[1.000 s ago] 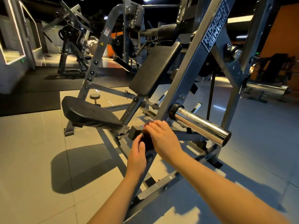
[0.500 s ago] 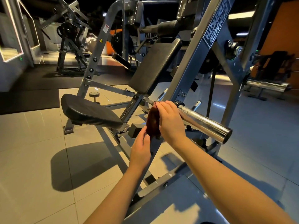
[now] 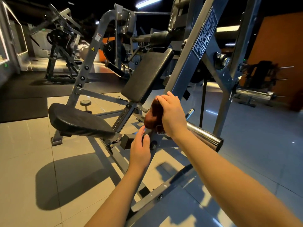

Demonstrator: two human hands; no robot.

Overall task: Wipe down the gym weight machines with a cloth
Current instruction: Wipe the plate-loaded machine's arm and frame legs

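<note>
I see a brown cloth (image 3: pixel 153 117) of nubby, matt terry against the machine frame (image 3: pixel 183 76) — grey painted metal with a dull satin sheen. The weight peg (image 3: pixel 205 136) is mirror-bright chrome. Seat (image 3: pixel 77 122) and backrest (image 3: pixel 147 76) look like black vinyl, finely grained. The floor tiles (image 3: pixel 24 153) are glossy.

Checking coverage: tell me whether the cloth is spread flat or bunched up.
Bunched: the cloth is a wadded lump gripped by the right hand.

Commercial gym, no doubt. Plate-loaded machine (image 3: pixel 185 76) with a Hammer Strength label (image 3: pixel 205 32) above the right hand (image 3: pixel 172 115), padded seat (image 3: pixel 77 122) left of the left hand (image 3: pixel 140 151), back pad (image 3: pixel 147 76) above it, chrome weight horn (image 3: pixel 205 135) just right, more machines (image 3: pixel 60 46) far behind on black rubber mats (image 3: pixel 49 89).
</note>
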